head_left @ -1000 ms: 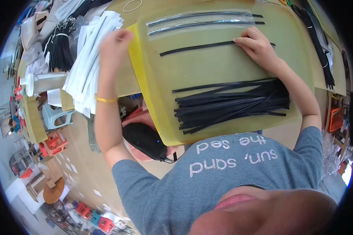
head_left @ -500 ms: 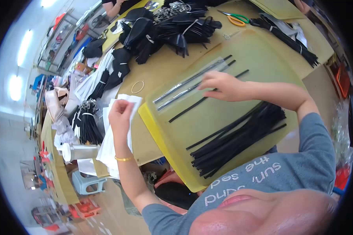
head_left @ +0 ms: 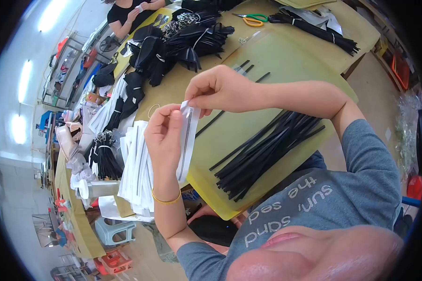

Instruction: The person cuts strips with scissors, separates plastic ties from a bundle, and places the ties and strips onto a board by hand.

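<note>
A white zipper (head_left: 186,140) with a dark line of teeth hangs in front of me, upright and slightly tilted. My left hand (head_left: 165,133), with a yellow band at the wrist, pinches it near the top. Against the same top end, the thumb and fingers of my right hand (head_left: 220,91) are closed. Beneath both hands is a yellowish translucent board (head_left: 309,70). Several narrow black strips (head_left: 269,154) lie on it in a loose pile, and a few single ones lie farther up, partly hidden by my right hand. More white zippers (head_left: 137,164) are stacked left of my left hand.
Bundles of black strips (head_left: 197,42) crowd the table's far side. Scissors (head_left: 253,19) with green and orange handles lie beyond the board, near another black bundle (head_left: 314,33). A light blue stool (head_left: 115,230) stands below left. Another person's hand (head_left: 132,14) shows at the top.
My right hand has left the black strips on the board and come over to my left hand. My left hand has lifted a white zipper off the stack, and both hands now meet at its top.
</note>
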`<state>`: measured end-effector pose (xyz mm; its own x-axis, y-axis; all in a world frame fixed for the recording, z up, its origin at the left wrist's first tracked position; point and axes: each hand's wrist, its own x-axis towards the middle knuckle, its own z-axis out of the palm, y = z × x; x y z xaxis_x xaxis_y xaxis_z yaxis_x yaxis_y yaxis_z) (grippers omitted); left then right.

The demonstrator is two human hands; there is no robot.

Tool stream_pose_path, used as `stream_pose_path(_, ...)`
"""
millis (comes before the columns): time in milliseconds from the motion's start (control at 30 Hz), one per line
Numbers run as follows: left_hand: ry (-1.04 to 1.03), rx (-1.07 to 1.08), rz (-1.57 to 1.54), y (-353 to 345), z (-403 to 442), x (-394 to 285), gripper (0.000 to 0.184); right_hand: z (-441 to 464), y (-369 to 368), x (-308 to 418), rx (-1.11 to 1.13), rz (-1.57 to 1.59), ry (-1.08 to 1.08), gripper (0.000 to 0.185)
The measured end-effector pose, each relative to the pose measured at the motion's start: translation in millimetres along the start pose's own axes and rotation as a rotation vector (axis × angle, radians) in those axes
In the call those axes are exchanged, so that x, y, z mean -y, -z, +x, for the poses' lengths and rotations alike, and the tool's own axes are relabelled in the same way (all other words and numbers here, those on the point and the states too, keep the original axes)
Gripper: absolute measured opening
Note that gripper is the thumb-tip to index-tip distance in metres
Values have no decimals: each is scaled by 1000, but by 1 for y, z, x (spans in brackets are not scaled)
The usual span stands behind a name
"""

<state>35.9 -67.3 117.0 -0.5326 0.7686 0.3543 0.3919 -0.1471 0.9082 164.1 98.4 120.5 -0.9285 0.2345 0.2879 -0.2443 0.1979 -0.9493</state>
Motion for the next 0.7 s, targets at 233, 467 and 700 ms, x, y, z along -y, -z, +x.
stream_pose_path(233, -564, -138, 679, -17, -8, -21, 7, -11, 6, 17, 8, 116, -80, 13)
stream_pose_path(467, 49, 148, 78, 9, -7, -27, 14, -16, 2, 9, -62, -303, 582, 13)
stream_pose_path(700, 637, 50, -372, 61, -28, 38, 30, 32, 40, 5, 13, -835, 1519, 13)
